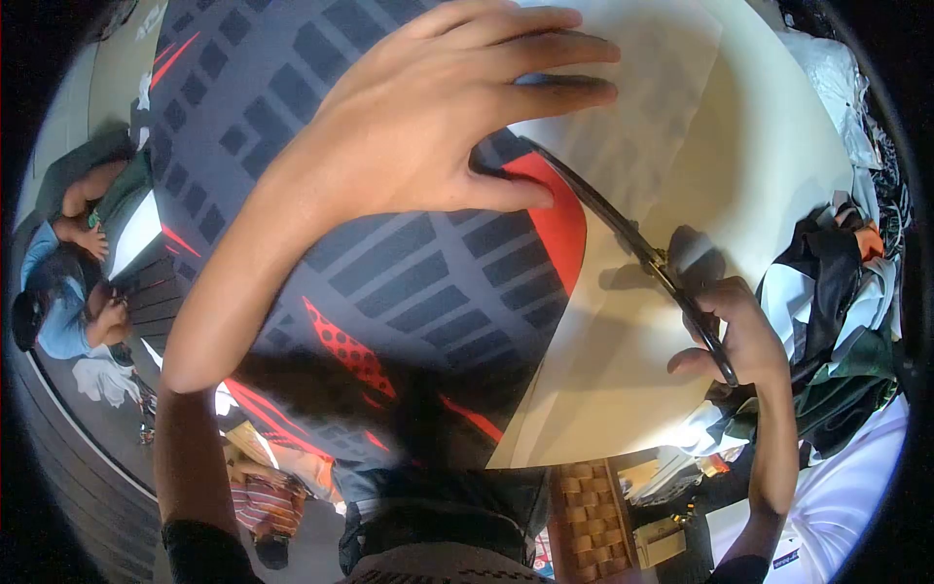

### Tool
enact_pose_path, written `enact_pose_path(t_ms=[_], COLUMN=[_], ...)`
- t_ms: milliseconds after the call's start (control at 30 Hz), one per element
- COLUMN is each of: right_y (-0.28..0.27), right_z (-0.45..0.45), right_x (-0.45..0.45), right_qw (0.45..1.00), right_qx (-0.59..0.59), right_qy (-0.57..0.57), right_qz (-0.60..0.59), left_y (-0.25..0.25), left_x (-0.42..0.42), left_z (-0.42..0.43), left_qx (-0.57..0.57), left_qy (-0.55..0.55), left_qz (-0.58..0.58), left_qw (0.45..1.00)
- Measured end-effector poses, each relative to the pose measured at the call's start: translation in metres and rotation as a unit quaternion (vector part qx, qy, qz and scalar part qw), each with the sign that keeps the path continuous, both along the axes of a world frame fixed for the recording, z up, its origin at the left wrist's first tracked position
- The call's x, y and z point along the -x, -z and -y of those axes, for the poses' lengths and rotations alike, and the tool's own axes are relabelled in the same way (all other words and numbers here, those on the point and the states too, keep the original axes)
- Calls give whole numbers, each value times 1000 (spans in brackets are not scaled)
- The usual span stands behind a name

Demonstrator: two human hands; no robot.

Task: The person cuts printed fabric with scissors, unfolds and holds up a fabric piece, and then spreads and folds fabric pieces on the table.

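A dark patterned fabric [409, 282] with grey blocks and red shapes lies over pale paper [623, 380]. My left hand [457, 107] rests on the fabric near its right edge, fingers spread and pointing right, with the thumb over a red patch. Long black scissors [647, 255] are gripped in my right hand [744, 331], right of the fabric. Their tips reach up and left to the fabric's edge, close to my left thumb. The blades look close together, seen nearly edge-on.
Heaped dark and white cloth [827, 292] lies along the right side, with clear plastic [827, 88] above it. A person in blue [63, 292] sits at the left, another in stripes [263, 501] at the lower left. A woven brown seat [589, 516] stands below.
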State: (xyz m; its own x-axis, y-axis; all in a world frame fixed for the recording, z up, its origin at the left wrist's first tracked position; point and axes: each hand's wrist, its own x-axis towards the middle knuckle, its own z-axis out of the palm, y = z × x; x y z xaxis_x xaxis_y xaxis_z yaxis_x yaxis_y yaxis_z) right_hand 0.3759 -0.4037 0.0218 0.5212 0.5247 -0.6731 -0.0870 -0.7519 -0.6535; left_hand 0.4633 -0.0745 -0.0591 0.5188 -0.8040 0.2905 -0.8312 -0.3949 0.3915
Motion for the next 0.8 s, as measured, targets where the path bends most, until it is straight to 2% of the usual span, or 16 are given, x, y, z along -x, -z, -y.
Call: enact_pose_path(t_ms=[167, 567, 800], right_y=[3, 6, 6], right_z=[1, -4, 4], right_x=[3, 9, 10], right_qw=[1000, 996, 1000], right_qx=[-19, -45, -20], right_qy=[0, -8, 3], right_qz=[24, 71, 21], left_y=[-15, -14, -14], left_x=[9, 11, 12], left_z=[4, 1, 5], left_qx=[-9, -15, -32], left_qy=[-55, -62, -67], left_qz=[-14, 2, -8], left_qw=[998, 998, 997])
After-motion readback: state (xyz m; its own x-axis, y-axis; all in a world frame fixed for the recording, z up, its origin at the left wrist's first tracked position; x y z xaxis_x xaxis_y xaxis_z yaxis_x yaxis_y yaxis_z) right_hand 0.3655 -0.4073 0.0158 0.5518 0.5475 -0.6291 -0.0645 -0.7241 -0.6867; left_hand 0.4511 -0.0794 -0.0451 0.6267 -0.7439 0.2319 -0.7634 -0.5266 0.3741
